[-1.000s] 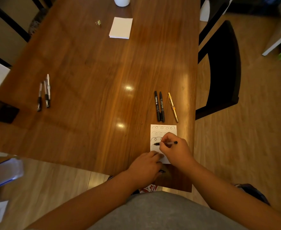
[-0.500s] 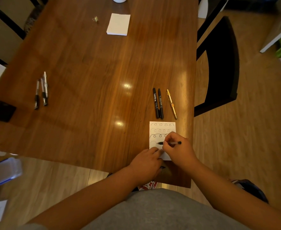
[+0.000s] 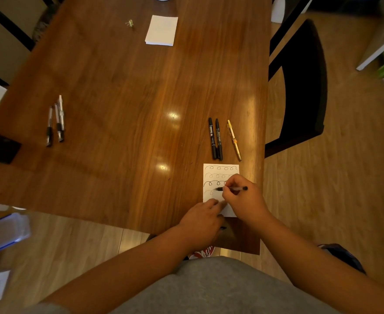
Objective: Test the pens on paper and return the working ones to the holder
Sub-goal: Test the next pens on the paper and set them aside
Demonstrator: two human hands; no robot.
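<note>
A slim black pen (image 3: 231, 189) is pinched by the right hand (image 3: 243, 198), looping ink across the white paper sheet (image 3: 211, 177) near the wooden table's (image 3: 118, 109) near right corner. The paper is pressed flat by the left hand (image 3: 201, 219); testing is judged underway. Next, the mark should be judged.

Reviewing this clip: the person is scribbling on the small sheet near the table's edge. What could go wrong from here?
1. The test paper lies close to the table's near edge; if the left hand lifts, it may slide off.
2. The right hand rests on the sheet and could smear the fresh loops.
3. The two pen groups, black markers and silver pens, could get confused.
</note>
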